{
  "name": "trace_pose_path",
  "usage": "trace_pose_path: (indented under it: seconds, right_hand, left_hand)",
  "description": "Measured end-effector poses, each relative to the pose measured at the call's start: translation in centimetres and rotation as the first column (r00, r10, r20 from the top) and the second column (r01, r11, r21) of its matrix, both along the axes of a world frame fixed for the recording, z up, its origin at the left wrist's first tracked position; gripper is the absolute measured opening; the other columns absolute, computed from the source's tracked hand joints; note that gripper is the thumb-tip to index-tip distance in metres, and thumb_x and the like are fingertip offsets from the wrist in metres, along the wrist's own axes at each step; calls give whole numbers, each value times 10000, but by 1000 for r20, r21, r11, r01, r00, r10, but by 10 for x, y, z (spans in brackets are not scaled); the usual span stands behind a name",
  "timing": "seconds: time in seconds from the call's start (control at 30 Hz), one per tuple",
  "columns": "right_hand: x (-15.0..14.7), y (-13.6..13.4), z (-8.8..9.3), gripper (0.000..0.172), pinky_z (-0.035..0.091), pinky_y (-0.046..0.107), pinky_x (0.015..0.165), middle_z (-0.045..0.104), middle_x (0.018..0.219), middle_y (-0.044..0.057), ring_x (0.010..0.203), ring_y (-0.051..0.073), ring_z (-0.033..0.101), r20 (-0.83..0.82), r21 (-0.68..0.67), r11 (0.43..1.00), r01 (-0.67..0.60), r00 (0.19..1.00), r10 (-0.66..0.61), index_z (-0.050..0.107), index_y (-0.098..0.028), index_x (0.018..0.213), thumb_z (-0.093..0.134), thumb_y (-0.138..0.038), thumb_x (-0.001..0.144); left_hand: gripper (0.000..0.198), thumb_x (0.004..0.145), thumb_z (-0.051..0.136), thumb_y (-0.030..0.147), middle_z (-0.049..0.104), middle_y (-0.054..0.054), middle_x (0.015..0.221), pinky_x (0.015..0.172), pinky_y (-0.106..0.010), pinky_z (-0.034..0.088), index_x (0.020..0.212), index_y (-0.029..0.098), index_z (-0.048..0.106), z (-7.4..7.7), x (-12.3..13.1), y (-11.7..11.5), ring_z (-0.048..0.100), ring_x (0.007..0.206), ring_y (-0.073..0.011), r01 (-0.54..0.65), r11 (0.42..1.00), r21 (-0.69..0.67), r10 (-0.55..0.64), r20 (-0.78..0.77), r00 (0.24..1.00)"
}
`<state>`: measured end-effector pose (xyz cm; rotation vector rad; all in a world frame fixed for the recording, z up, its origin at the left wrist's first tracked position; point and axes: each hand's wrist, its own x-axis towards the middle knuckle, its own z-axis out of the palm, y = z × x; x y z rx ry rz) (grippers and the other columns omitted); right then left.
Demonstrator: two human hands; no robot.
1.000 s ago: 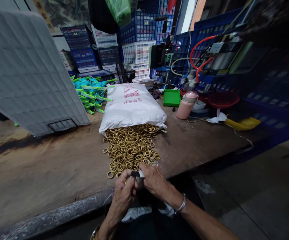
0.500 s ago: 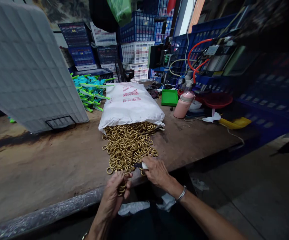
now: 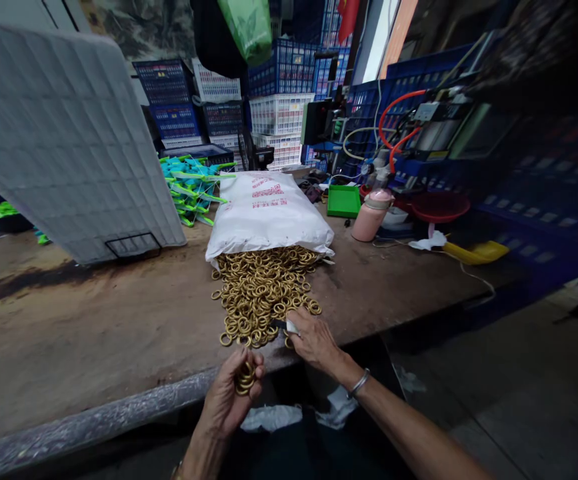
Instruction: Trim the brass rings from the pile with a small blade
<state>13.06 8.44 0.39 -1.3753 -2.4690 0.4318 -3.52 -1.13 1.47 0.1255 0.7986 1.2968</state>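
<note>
My left hand (image 3: 235, 383) is curled around several brass-coloured rings (image 3: 245, 379), just off the table's front edge. Its fingers are closed over them, and part of the bunch shows between thumb and fingertips. My right hand (image 3: 313, 340) rests at the near right side of a heap of similar rings (image 3: 261, 290), closed on a small dark tool (image 3: 279, 325). Something white (image 3: 293, 327) shows by its fingers; the tool's exact kind is unclear. Behind the heap lies a white printed sack (image 3: 271, 220), its open mouth facing me with rings spilling out.
A large pale ribbed panel (image 3: 73, 140) stands on the left of the table (image 3: 119, 333). Green and blue pieces (image 3: 193, 187) lie behind it. To the right are a pink bottle (image 3: 370, 217), green tray (image 3: 343, 200) and red bowl (image 3: 439, 207). Stacked crates (image 3: 281, 113) stand behind.
My left hand has turned and loosened a little, showing more of the rings in it. My right hand stays at the heap's near edge with the dark tool. The view has shifted slightly.
</note>
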Motion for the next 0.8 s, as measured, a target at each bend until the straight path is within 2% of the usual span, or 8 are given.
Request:
trace_pose_path:
  seconds: [0.13, 0.23, 0.37, 0.5, 0.63, 0.7, 0.8]
  right_hand:
    - [-1, 2, 7, 102, 321, 219, 656, 505, 759, 3, 706, 121, 452, -236, -69, 997, -39, 971, 22, 466, -187, 764, 382, -157, 813]
    - [-3, -1, 9, 176, 319, 213, 605, 469, 668, -26, 611, 104, 422, -346, -149, 985, -92, 938, 36, 442, -192, 731, 345, -251, 865]
    - [-4, -10, 10, 220, 302, 207, 561, 444, 626, -42, 571, 92, 406, -407, -216, 961, -173, 911, 73, 419, -194, 692, 346, -301, 871]
    - [-3, -16, 12, 163, 294, 208, 558, 443, 625, -41, 577, 92, 397, -403, -229, 953, -197, 911, 91, 437, -193, 700, 391, -263, 839]
    - [-4, -22, 10, 230, 298, 206, 544, 436, 579, -43, 552, 87, 386, -490, -314, 931, -187, 872, 10, 435, -184, 641, 402, -303, 834]
    - [-5, -26, 7, 295, 308, 200, 531, 427, 540, -47, 525, 81, 386, -560, -418, 889, -186, 823, -92, 426, -180, 607, 389, -352, 843]
    - [-7, -29, -2, 381, 280, 195, 445, 357, 465, -67, 416, 64, 317, -592, -626, 749, -217, 757, -275, 426, -181, 590, 337, -442, 853]
  left_hand:
    - [178, 648, 682, 238, 567, -5, 684, 398, -140, 360, 702, 144, 540, 0, 4, 10, 528, 561, -85, 19, 999, 28, -17, -64, 998]
    - [210, 633, 682, 242, 540, 23, 644, 392, -137, 349, 758, 157, 536, 0, 11, 20, 519, 532, -80, 19, 999, 32, -14, -128, 992]
    - [256, 639, 661, 287, 494, 49, 554, 343, -127, 272, 822, 153, 542, -3, 22, 28, 453, 438, -63, -17, 999, 41, 29, -316, 948]
    - [256, 677, 629, 375, 440, 69, 502, 339, -133, 220, 764, 151, 542, -8, 30, 25, 365, 382, -41, 21, 998, 67, 12, -462, 887]
    - [266, 701, 604, 404, 410, 75, 469, 369, -147, 210, 747, 146, 557, -9, 33, 19, 327, 387, -40, 51, 994, 100, 16, -575, 818]
    - [274, 705, 596, 416, 407, 76, 459, 383, -154, 217, 740, 147, 559, -8, 36, 17, 319, 390, -42, 48, 994, 95, 21, -619, 785]
    - [282, 705, 587, 430, 415, 78, 453, 388, -161, 218, 713, 152, 539, -7, 40, 15, 295, 379, -40, 38, 996, 82, 25, -652, 758]
